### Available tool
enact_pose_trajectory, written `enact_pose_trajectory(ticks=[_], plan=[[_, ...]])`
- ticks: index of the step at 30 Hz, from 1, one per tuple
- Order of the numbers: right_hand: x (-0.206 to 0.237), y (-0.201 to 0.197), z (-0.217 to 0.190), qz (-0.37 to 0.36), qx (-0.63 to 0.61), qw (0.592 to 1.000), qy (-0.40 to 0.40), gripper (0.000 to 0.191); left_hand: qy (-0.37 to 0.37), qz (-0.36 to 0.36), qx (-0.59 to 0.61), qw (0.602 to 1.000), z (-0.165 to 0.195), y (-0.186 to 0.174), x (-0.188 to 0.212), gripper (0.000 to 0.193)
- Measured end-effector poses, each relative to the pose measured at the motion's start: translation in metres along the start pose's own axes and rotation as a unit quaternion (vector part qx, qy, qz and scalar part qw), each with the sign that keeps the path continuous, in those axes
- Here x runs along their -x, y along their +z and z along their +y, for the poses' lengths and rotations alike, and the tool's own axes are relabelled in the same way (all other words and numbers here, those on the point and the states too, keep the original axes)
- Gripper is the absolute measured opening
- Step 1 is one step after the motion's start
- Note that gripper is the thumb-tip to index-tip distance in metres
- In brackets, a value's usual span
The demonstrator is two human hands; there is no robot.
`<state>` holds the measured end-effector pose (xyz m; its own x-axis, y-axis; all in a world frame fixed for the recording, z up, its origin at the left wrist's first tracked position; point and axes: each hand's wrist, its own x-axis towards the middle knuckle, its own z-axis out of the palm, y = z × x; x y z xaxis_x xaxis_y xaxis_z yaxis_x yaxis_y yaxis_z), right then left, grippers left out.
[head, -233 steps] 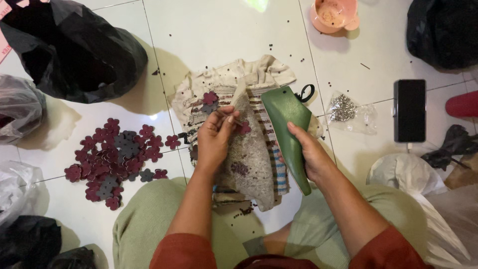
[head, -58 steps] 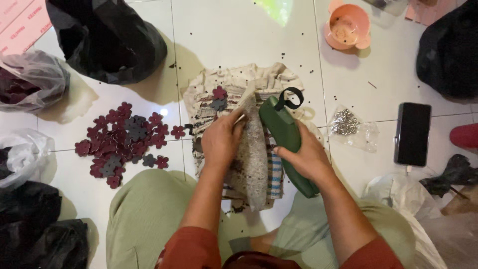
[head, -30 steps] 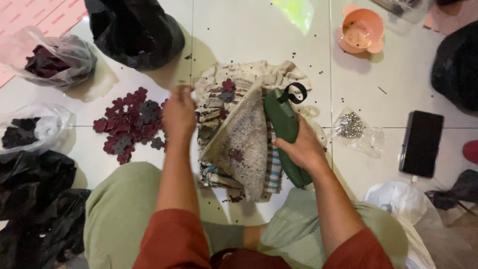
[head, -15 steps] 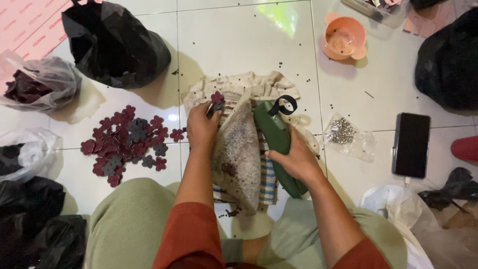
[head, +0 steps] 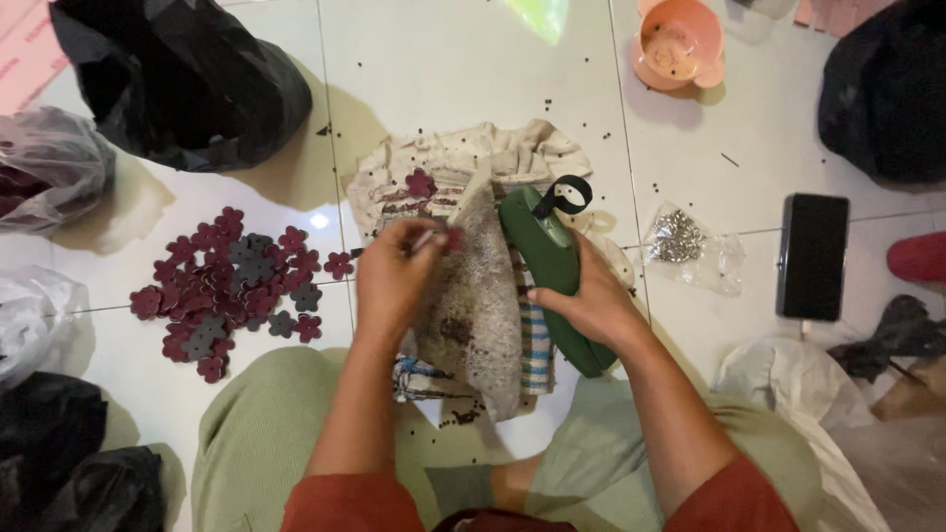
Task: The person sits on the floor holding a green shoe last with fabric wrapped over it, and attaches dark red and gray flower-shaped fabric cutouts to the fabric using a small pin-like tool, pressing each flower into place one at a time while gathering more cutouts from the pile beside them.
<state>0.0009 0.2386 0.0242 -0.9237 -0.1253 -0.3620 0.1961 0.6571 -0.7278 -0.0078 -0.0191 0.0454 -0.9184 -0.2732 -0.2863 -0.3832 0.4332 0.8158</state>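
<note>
1. Centre frame: the left hand (head: 394,281) is back at the speckled grey pad (head: 478,296), fingertips pinched on a small maroon piece at its top edge.
2. A second ago that hand was out by the pile of flower cut-outs (head: 232,291), left of centre; apparently it fetched one.
3. The right hand (head: 591,300) stays wrapped around the green tool (head: 552,271), right of the pad.
4. Beneath lies a cloth (head: 463,167) on the tiled floor (head: 473,69).

White tile floor (head: 473,69) w/ flower cutouts (head: 232,286), bags (head: 182,79)
</note>
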Motion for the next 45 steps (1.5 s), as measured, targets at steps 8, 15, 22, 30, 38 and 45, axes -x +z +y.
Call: enact_pose_trajectory(ticks=[8, 15, 22, 30, 38, 45], plan=[[0.003, 0.002, 0.0, -0.006, -0.011, 1.0, -0.007, 0.106, 0.048, 0.041, -0.074, 0.995, -0.001, 0.027, 0.008, 0.037], [-0.001, 0.004, 0.006, -0.008, 0.009, 1.0, 0.026, 0.11, 0.012, -0.061, 0.455, 0.888, -0.048, 0.044, -0.011, 0.026], [0.0, 0.003, 0.006, -0.02, -0.008, 1.0, 0.021, 0.11, 0.106, -0.055, 0.515, 0.849, -0.063, 0.067, -0.011, 0.014], [0.001, 0.002, -0.003, -0.018, -0.001, 0.999, 0.037, 0.11, 0.133, -0.055, 0.508, 0.849, -0.056, 0.067, -0.011, 0.013], [0.003, 0.001, -0.006, -0.017, -0.014, 0.999, 0.032, 0.107, 0.151, -0.052, 0.464, 0.871, -0.054, 0.07, -0.007, 0.011], [0.004, 0.001, -0.001, -0.012, -0.008, 1.0, 0.005, 0.107, 0.204, -0.03, 0.246, 0.947, -0.045, 0.061, 0.003, 0.017]])
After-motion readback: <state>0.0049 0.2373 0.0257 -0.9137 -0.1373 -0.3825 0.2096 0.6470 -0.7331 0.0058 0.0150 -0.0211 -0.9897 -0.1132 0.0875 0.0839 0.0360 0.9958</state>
